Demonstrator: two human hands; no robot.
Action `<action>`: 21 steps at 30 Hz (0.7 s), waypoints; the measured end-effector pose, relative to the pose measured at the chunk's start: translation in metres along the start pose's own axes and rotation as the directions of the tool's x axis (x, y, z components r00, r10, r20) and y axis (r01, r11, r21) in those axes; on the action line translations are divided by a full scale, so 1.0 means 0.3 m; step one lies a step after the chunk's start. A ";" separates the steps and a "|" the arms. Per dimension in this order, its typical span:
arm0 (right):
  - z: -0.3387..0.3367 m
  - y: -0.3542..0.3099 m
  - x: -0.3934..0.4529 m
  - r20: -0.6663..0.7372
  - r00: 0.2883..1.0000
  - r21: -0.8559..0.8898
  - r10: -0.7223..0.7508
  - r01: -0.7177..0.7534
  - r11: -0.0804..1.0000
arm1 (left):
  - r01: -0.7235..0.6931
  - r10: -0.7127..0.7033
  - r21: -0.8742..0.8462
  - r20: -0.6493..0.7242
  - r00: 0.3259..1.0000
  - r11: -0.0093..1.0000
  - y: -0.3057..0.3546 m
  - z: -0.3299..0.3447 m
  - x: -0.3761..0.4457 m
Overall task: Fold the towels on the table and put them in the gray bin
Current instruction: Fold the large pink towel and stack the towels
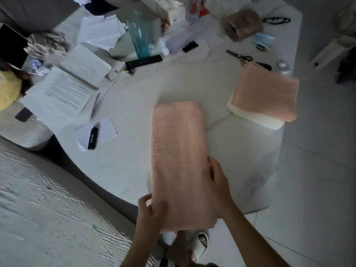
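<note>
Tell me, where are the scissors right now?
In the head view the scissors lie on the far right of the white table, just beyond the folded pink towel stacked on a white one.

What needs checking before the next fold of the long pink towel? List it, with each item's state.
1. Left hand grips the near left edge of the long pink towel: ok.
2. Right hand holds the right edge: ok; how its fingers lie is hidden.
3. Towel lies flat as a long strip: ok.
4. Bare table beyond the towel's far end for the fold: ok.
5. Folded pink towel lies apart on a white towel: ok.
6. Gray bin within reach: cannot tell, none clearly seen.
</note>
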State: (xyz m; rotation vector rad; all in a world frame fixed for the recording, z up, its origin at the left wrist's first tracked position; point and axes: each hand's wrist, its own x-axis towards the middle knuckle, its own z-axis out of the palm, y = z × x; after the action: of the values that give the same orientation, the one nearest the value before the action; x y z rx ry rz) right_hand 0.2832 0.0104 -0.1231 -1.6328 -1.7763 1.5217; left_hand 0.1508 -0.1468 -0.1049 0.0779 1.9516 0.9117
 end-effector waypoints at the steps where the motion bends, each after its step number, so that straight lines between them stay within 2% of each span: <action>1: -0.021 0.035 -0.059 0.014 1.000 0.009 0.011 -0.011 1.000 | 0.011 -0.011 -0.054 0.004 1.000 0.998 -0.019 0.009 -0.023; 4: -0.077 0.127 -0.187 0.113 0.994 0.079 -0.002 -0.007 0.997 | 0.009 -0.008 -0.191 0.006 1.000 0.982 -0.046 0.001 -0.081; 7: -0.142 0.184 -0.275 0.253 0.965 0.033 -0.071 0.064 0.997 | -0.003 0.042 -0.386 0.093 0.995 0.923 -0.072 -0.037 -0.115; 10: -0.195 0.215 -0.341 0.390 0.901 -0.073 -0.189 0.235 0.969 | -0.155 0.224 -0.295 0.218 0.950 0.943 -0.069 -0.058 -0.162; 12: -0.215 0.235 -0.360 0.424 0.858 -0.132 -0.289 0.374 0.918 | -0.203 0.269 -0.242 0.279 0.922 0.949 -0.056 -0.062 -0.194; 15: -0.243 0.218 -0.362 0.402 0.847 -0.217 -0.349 0.458 0.862 | -0.169 0.258 -0.248 0.390 0.884 0.954 -0.051 -0.078 -0.226; 18: -0.274 0.181 -0.345 0.310 0.843 -0.215 -0.441 0.513 0.831 | -0.188 0.330 -0.334 0.445 0.832 0.924 -0.049 -0.105 -0.251; 19: -0.283 0.165 -0.339 0.289 0.831 -0.207 -0.474 0.538 0.817 | -0.226 0.348 -0.311 0.427 0.834 0.923 -0.046 -0.108 -0.260; 21: -0.300 0.124 -0.334 0.275 0.809 -0.208 -0.519 0.578 0.789 | -0.343 0.369 -0.137 0.349 0.862 0.929 -0.035 -0.105 -0.275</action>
State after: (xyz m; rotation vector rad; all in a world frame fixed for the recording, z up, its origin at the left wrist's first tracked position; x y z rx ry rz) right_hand 0.4050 -0.0382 -0.0751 -0.9199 -2.4029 1.2228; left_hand 0.1748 -0.2054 -0.0426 0.5500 1.5730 1.1145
